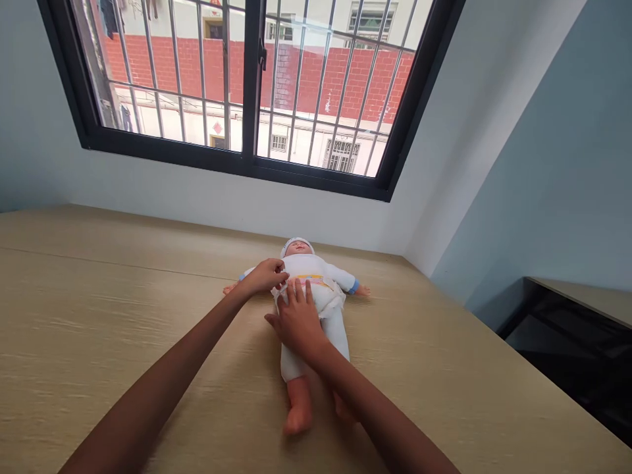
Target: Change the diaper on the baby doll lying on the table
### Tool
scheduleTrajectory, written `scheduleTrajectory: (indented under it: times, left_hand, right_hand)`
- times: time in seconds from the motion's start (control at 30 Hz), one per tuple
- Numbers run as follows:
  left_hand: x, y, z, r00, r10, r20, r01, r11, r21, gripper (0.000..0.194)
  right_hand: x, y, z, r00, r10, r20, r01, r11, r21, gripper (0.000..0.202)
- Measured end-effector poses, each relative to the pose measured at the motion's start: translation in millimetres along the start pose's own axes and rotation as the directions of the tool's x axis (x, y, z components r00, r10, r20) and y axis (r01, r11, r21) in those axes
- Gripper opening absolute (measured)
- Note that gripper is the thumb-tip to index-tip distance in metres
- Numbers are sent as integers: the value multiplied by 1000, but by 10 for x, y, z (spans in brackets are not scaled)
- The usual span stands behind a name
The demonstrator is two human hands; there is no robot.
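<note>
A baby doll (309,266) lies on its back, its head toward the window and its feet toward me. It wears a white top, white trousers with bare feet below, and a white cap. Around its hips, over the trousers, is a white diaper (330,300) with a coloured band at the front waist. My left hand (266,275) has its fingers closed together at the diaper's left edge, apparently pinching it. Flat on the diaper's front rests my right hand (300,326), fingers spread. Part of the diaper and one leg are hidden under my right hand and forearm.
The doll lies on a wide wooden surface (148,316) with a seam at left. Behind it rises a white wall with a dark-framed, barred window (251,85). Beyond the surface's right edge stands a black, glossy-sided piece of furniture (567,349).
</note>
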State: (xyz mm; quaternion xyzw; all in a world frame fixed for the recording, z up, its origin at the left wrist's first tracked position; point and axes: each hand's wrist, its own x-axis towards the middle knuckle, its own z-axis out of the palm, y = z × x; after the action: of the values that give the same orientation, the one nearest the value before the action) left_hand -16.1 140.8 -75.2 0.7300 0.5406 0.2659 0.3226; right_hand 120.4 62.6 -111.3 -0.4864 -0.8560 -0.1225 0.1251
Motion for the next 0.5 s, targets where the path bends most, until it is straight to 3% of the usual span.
scheduleTrajectory:
  times: [0.1,0.27,0.5]
  left_hand:
    - [10,32,97,996,30,-79,-28,999,30,27]
    - [-30,115,221,982,87,-168,-70,992,106,26]
    - [-56,127,328,968,214,-129,-193,969,152,22]
  right_hand:
    - [-22,-122,16,1000,15,7,-14,1000,-23,64]
    - [-14,-191,-10,1000,17,-13,-17,1000,-25,37]
    - [-30,-181,-18,1000,9,1,-9,1000,-17,21]
